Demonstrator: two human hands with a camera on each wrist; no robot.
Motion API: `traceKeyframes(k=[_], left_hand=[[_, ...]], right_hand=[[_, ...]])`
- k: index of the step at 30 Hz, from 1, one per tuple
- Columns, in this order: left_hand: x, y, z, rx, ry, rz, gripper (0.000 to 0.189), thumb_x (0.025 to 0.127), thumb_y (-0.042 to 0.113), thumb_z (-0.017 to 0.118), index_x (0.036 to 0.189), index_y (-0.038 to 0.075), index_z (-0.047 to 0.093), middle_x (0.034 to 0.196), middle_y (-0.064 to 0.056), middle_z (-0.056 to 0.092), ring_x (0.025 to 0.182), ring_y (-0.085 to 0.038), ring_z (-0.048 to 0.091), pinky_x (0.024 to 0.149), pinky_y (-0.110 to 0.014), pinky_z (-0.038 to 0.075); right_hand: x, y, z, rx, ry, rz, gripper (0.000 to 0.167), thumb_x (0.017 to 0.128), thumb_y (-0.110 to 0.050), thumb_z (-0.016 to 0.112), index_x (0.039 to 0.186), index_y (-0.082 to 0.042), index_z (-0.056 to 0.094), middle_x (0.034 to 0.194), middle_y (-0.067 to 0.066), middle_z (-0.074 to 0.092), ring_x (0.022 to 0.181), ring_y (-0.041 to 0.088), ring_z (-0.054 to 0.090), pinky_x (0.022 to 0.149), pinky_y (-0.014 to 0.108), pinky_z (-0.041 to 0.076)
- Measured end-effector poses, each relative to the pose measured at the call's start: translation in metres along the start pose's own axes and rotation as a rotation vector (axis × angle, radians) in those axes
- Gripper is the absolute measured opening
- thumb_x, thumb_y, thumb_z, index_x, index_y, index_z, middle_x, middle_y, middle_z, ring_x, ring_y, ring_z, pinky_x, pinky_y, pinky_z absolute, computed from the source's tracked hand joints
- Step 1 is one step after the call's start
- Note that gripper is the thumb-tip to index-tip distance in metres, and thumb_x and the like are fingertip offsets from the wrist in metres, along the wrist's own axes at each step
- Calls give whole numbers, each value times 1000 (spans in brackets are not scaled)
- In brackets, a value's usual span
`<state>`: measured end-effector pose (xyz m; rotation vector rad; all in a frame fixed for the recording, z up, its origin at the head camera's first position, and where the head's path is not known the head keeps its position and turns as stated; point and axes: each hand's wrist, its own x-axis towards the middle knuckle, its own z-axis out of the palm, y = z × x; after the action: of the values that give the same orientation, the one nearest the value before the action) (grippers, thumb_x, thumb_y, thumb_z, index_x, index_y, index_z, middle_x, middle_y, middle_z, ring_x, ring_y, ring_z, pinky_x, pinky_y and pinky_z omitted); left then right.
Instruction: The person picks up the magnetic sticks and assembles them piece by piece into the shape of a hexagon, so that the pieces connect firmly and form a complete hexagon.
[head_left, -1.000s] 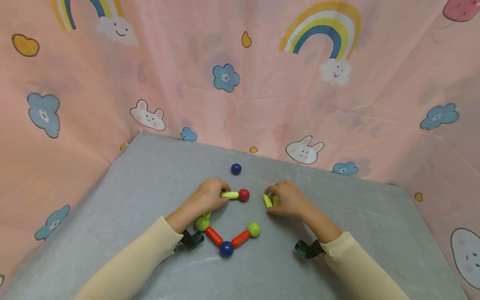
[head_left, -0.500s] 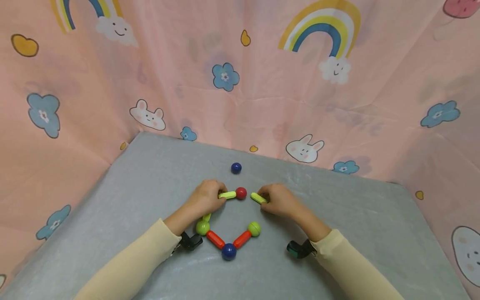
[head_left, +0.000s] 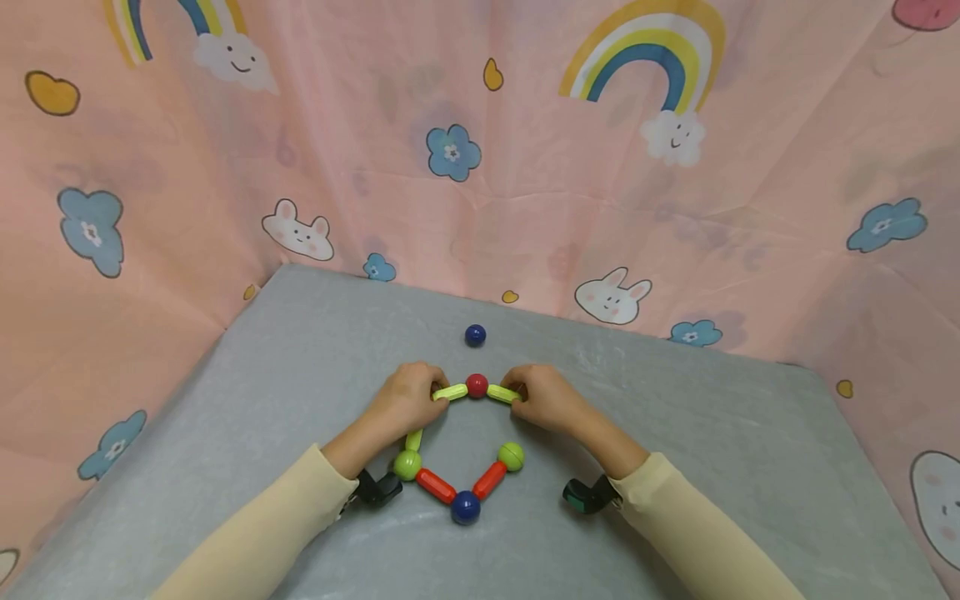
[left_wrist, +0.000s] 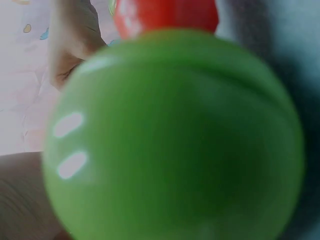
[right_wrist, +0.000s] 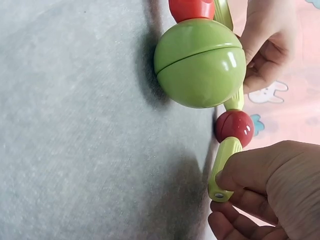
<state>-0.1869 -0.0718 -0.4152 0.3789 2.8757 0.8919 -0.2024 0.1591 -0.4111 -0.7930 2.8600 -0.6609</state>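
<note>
In the head view, my left hand (head_left: 411,396) pinches a yellow-green magnetic rod (head_left: 452,392) joined to a red ball (head_left: 477,385). From the other side, my right hand (head_left: 551,400) holds another yellow-green rod (head_left: 503,393), its tip at the red ball. The right wrist view shows that rod's free end with a metal disc, between thumb and fingers. Nearer me, a green ball (head_left: 407,465), a red rod (head_left: 435,485), a blue ball (head_left: 465,507), a second red rod (head_left: 491,481) and another green ball (head_left: 511,456) form a V. A yellow-green rod (head_left: 414,440) rises from the left green ball, partly hidden by my left hand.
A loose dark blue ball (head_left: 476,335) lies on the grey tabletop (head_left: 337,317) behind the red ball. A pink printed curtain (head_left: 420,225) closes off the back and sides. A green ball (left_wrist: 175,135) fills most of the left wrist view.
My right hand has moved left and turned its rod toward the red ball, bringing the tip up to it. The red ball shifted slightly left; the V's blue ball slid slightly right and nearer me.
</note>
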Motion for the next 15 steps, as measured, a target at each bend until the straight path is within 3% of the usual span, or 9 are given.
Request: traceKeyframes(k=[7, 15], left_hand=[[-2, 3, -4, 20, -18, -20, 14, 82, 14, 71, 95, 7, 73, 85, -3, 67, 75, -15, 56, 68, -29, 49], [5, 14, -5, 53, -64, 87, 33, 84, 21, 71, 114, 9, 68, 109, -11, 64, 100, -25, 59, 87, -39, 50]], right_hand=[[1, 0, 0, 39, -11, 31, 23, 78, 0, 67, 100, -5, 71, 97, 6, 71, 83, 17, 63, 76, 33, 54], [4, 1, 0, 50, -14, 40, 22, 80, -1, 67, 101, -5, 72, 98, 7, 71, 84, 18, 63, 75, 33, 54]])
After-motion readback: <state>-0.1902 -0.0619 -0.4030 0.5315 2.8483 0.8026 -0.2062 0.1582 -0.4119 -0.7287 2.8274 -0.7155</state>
